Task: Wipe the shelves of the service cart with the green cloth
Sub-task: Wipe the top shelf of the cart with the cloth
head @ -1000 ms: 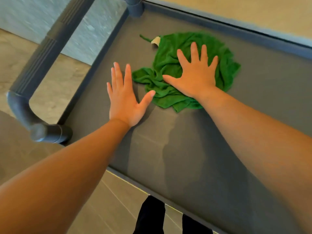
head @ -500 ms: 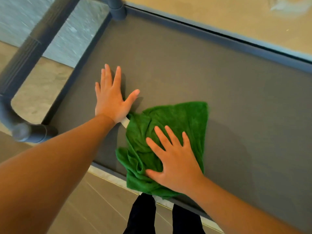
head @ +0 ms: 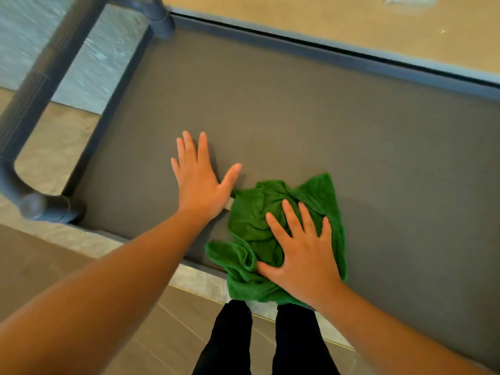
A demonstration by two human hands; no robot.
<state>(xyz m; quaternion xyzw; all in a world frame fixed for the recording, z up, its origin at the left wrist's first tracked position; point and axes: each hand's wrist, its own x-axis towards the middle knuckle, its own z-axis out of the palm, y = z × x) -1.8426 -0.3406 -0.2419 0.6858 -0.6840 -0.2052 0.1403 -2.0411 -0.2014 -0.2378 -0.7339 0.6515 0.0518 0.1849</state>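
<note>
The crumpled green cloth point(head: 251, 220) lies on the dark grey top shelf of the service cart point(head: 351, 147), at the shelf's near edge, with one corner hanging over it. My right hand point(head: 300, 253) presses flat on the cloth with fingers spread. To the left of the cloth, my left hand point(head: 200, 182) rests flat on the bare shelf, its thumb close to the cloth's small white tag.
The cart's grey tubular handle point(head: 35, 98) runs along the left side, with a corner post point(head: 159, 20) at the far left. A raised rim point(head: 338, 54) borders the far side. Below the near edge are tiled floor and my dark trouser legs point(head: 270, 339).
My right hand dragged the cloth from the far left of the shelf back to the near edge, then slightly rightward. My left hand has stayed flat on the shelf.
</note>
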